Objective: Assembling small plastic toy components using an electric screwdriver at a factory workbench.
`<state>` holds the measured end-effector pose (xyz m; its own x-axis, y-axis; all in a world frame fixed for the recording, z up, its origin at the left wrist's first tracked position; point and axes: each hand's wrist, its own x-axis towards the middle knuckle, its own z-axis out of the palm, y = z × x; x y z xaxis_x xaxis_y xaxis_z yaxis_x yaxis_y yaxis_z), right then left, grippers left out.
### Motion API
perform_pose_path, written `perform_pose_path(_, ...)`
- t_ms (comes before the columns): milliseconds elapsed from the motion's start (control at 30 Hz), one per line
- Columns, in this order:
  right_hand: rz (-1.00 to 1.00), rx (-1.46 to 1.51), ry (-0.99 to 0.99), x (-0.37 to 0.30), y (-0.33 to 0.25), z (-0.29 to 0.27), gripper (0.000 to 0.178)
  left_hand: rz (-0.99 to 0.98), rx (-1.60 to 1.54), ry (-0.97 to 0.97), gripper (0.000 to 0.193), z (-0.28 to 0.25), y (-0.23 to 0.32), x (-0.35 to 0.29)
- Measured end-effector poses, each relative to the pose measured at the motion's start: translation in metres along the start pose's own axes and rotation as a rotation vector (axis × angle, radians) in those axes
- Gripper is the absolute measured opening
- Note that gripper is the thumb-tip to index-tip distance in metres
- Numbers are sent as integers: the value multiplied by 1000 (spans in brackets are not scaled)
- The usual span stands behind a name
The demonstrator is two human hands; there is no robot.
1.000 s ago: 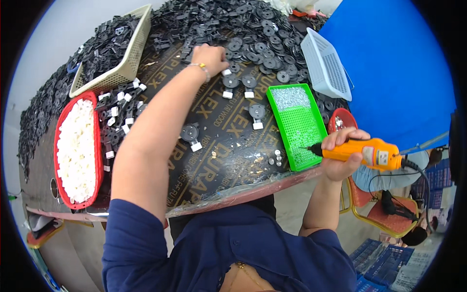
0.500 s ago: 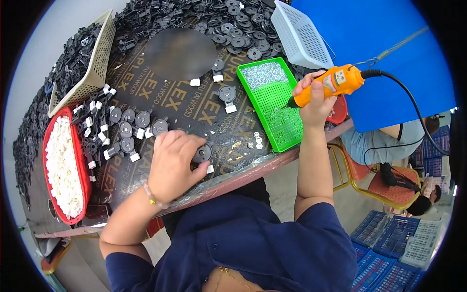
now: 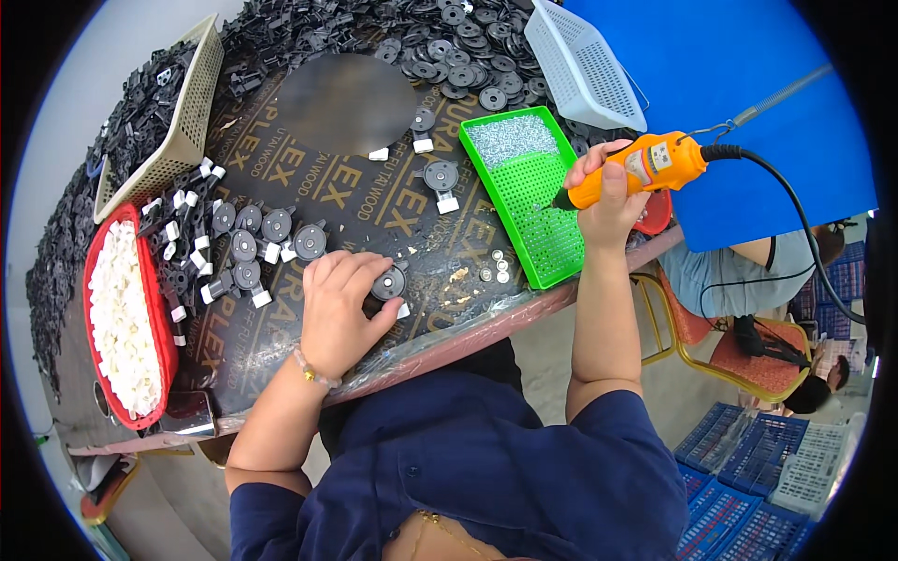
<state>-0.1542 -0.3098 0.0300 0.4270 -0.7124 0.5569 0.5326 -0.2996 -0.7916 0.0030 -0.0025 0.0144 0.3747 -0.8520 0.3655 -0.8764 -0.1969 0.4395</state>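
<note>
My left hand (image 3: 339, 304) rests on the table near its front edge, fingers and thumb curled around a black round plastic part (image 3: 390, 282) with a white tab. The hand hides some of that part. My right hand (image 3: 606, 201) grips an orange electric screwdriver (image 3: 659, 168) hanging from a coil spring, with a black cable at its back end. Its dark tip points left, above the perforated half of a green tray (image 3: 552, 277). Small silvery screws (image 3: 513, 140) fill the tray's far end. Another assembled disc part (image 3: 441, 176) lies between the tray and my left hand.
Several disc parts (image 3: 278, 224) with white tabs lie left of my hand. A red basket (image 3: 166, 369) holds white pieces. Black parts heap along the far side, beside a beige basket (image 3: 187, 122) and a pale basket (image 3: 599, 93). Small white rings (image 3: 501, 266) lie near the tray.
My left forearm has swung right and the left hand has shifted slightly, still at the same disc part. The right hand and screwdriver have barely moved.
</note>
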Motion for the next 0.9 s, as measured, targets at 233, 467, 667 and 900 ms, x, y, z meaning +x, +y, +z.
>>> perform_pose_path(233,-12,-28,26,-2,1,1,34,-59,-2,5,57,-2,-1,-4)
perform_pose_path(467,3,-8,36,0,-7,4,37,-52,-5,12,59,-1,-3,-5)
perform_pose_path(667,-105,-8,-67,4,-42,15,49,74,-67,-20,52,-16,18,17)
perform_pose_path(900,-132,79,-98,-6,-60,22,53,348,-138,-54,37,46,53,117)
